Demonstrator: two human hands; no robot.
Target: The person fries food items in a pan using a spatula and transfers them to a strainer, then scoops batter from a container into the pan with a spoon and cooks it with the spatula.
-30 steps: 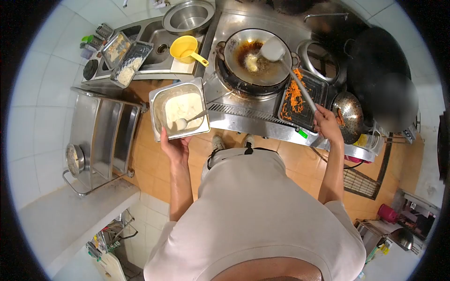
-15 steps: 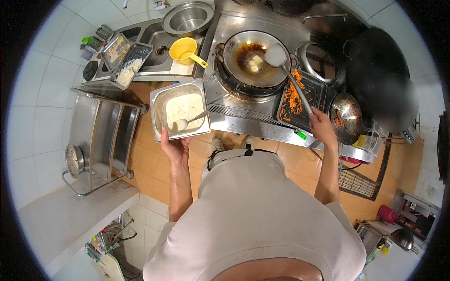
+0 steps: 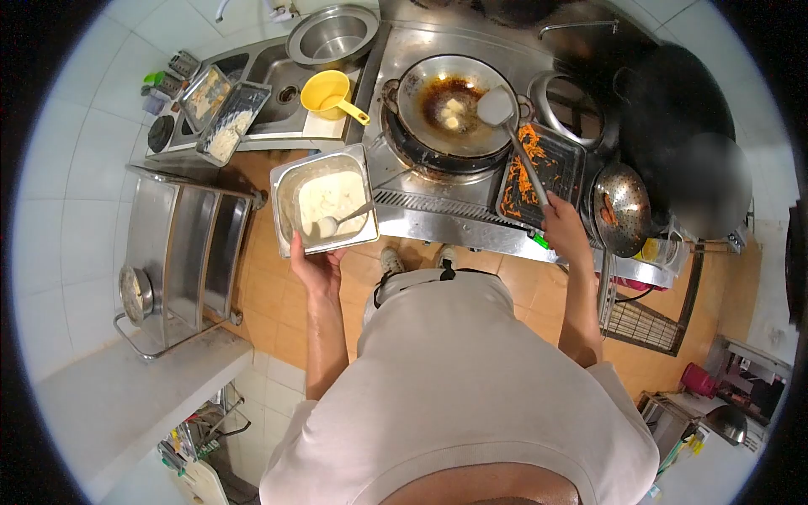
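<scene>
Head view: the grip of the right hand (image 3: 566, 229) is closed round a long-handled grey metal spatula (image 3: 522, 152), blade pointing away and leftward inside the round metal wok (image 3: 471, 143), long axis slanting toward the steel surface's (image 3: 438, 223) front edge. Best keep the blade low and the square steel container (image 3: 290, 198) level in the partly curled left hand (image 3: 318, 268).

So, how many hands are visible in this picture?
2: the left hand holds the metal container, and the right hand holds the spatula. I see no others.

left hand (image 3: 318, 268) holds steel container (image 3: 284, 189), spoon (image 3: 328, 225) inside | right hand (image 3: 566, 227) grips spatula (image 3: 522, 151) | blade (image 3: 496, 107) inside wok (image 3: 418, 128) near pale lumps (image 3: 454, 108)
</scene>
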